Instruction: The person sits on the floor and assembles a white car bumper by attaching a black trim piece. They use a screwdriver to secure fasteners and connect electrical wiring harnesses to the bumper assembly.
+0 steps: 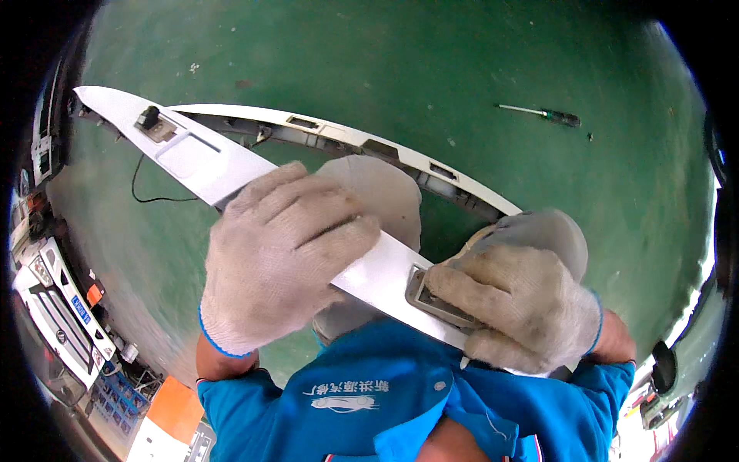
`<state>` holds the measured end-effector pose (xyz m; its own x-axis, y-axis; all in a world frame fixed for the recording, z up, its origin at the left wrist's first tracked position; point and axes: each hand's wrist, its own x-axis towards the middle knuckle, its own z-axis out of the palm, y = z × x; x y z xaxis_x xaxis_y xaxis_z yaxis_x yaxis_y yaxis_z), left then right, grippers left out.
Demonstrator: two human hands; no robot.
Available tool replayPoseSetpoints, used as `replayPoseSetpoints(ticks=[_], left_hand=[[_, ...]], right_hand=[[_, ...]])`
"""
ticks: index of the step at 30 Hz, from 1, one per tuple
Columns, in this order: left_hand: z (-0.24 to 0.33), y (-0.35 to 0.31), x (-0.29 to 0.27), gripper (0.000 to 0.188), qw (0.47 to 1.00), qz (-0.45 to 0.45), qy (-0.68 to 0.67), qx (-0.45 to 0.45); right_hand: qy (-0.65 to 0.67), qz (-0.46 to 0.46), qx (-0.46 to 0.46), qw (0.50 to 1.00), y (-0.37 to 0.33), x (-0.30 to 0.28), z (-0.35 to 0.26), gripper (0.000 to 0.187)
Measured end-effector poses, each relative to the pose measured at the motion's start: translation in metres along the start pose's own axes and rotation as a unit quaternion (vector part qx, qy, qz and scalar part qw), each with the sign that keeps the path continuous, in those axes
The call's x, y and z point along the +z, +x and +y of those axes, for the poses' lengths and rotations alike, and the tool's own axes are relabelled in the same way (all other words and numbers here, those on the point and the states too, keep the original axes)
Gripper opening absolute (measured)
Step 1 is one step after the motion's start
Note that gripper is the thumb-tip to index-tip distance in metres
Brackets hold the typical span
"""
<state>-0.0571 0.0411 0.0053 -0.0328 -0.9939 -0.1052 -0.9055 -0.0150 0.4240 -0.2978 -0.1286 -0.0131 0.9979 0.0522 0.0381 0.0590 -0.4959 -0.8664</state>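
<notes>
A long white vehicle trim panel (204, 165) lies slantwise over my knees, its tapered end at the far left. My left hand (281, 254), in a knitted work glove, is closed over the middle of the panel. Nearer to me on the right, my gloved right hand (523, 304) grips the panel at a recessed rectangular fitting (443, 302). Its fingers cover part of that fitting, and the fingertips are partly hidden. Toward the tapered end, a small black part (148, 117) sits in a cut-out.
Beyond my knees a second white trim strip (413, 159) with slots rests on the green floor (431, 58). A screwdriver (562, 117) lies at the far right. A thin black cable (154, 200) hangs by the panel. A white vehicle front (58, 319) stands at left.
</notes>
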Motion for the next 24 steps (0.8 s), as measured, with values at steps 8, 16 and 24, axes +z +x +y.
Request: replayPoseSetpoints(ticks=[8,16,24], left_hand=[[-0.002,0.001,0.000,0.052,1.000,0.014,-0.014,0.017],[-0.003,0.000,-0.001,0.049,0.999,0.017,-0.027,0.020],[0.003,0.003,-0.006,0.042,1.000,0.001,-0.010,0.020]], right_hand=[[0.112,0.032,-0.079,0.990,-0.010,0.000,0.029,0.044],[0.096,0.113,-0.068,0.987,-0.018,0.015,0.024,0.036],[0.134,0.089,-0.064,0.985,-0.023,0.009,0.027,0.036]])
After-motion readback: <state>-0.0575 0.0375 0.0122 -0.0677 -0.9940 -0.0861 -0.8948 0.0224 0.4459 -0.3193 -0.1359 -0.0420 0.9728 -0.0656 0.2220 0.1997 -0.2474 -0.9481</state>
